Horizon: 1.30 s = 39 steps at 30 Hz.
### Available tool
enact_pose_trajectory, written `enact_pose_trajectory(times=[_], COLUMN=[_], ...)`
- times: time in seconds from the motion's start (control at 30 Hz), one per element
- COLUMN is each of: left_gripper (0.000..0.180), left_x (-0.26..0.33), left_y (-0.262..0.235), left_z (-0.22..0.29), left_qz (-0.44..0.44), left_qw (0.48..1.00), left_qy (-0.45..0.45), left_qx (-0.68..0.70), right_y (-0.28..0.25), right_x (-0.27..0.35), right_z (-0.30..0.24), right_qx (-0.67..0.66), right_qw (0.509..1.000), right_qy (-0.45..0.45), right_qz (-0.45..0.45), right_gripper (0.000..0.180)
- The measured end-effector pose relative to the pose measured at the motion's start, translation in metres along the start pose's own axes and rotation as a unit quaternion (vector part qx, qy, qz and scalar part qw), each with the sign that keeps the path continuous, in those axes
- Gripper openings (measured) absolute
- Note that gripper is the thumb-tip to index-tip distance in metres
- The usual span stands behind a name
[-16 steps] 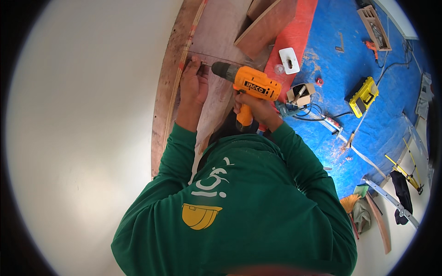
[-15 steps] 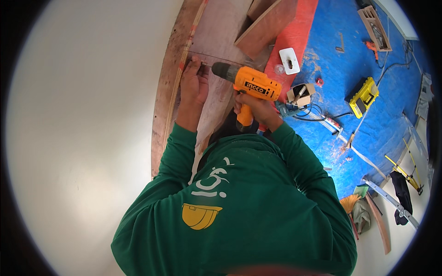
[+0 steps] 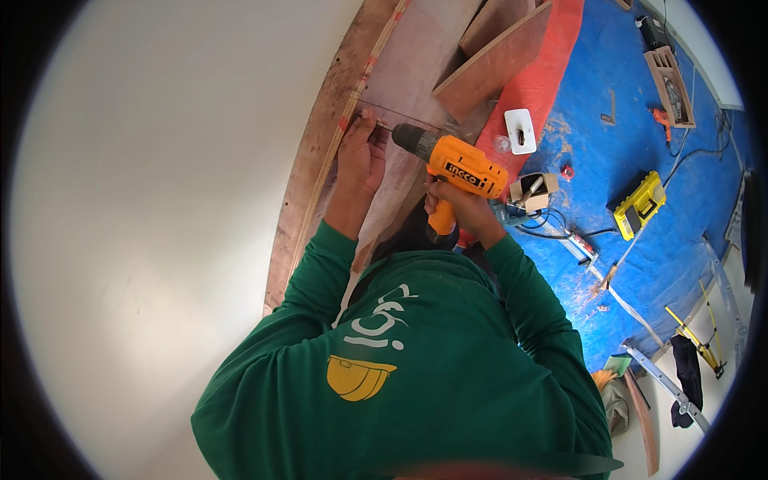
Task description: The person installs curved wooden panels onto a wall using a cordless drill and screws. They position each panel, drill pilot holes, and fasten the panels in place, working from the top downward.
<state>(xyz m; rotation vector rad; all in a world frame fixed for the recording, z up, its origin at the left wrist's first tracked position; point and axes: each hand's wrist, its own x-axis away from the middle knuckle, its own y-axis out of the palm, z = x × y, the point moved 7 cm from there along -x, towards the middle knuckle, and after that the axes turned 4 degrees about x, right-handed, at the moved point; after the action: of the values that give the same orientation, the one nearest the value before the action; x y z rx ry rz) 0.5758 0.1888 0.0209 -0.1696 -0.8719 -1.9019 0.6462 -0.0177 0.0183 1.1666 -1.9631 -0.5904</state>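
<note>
My right hand (image 3: 460,210) grips the handle of an orange cordless drill (image 3: 456,164), whose black chuck points left toward a brown wooden panel (image 3: 416,64). My left hand (image 3: 362,152) presses against that panel beside the drill tip, fingers close around a small part that is too small to make out. A long wooden strip (image 3: 308,184) runs along the white wall just left of my left hand. Both arms wear green sleeves.
A blue tarp (image 3: 640,144) covers the floor at right, strewn with a yellow tool case (image 3: 638,206), a white rectangular plate (image 3: 520,130), a small cardboard box (image 3: 534,190), cables and a folded ladder (image 3: 680,376). An orange board (image 3: 544,72) and leaning plywood pieces (image 3: 496,60) stand nearby. White wall (image 3: 160,224) fills the left.
</note>
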Motion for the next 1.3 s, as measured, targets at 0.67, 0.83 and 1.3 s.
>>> enact_pose_trajectory(times=[0.67,0.83,1.3], left_gripper=[0.060,0.049,0.048], left_x=[0.043,0.040,0.032], left_y=[0.030,0.020,0.019], left_z=[0.100,0.100,0.100], left_qz=[-0.175,-0.211,-0.230], left_qw=[0.458,0.519,0.493], left_qy=[0.380,0.363,0.351], left_qx=[-0.785,-0.745,-0.762], right_y=[-0.010,-0.023,-0.099], right_x=[-0.014,-0.017,-0.014], right_z=[0.020,0.029,0.103], right_qx=[0.055,0.107,0.494], right_qw=[0.998,0.994,0.849], right_qy=[0.004,0.013,0.132], right_qz=[-0.017,-0.034,-0.134], right_gripper=[0.020,0.018,0.056])
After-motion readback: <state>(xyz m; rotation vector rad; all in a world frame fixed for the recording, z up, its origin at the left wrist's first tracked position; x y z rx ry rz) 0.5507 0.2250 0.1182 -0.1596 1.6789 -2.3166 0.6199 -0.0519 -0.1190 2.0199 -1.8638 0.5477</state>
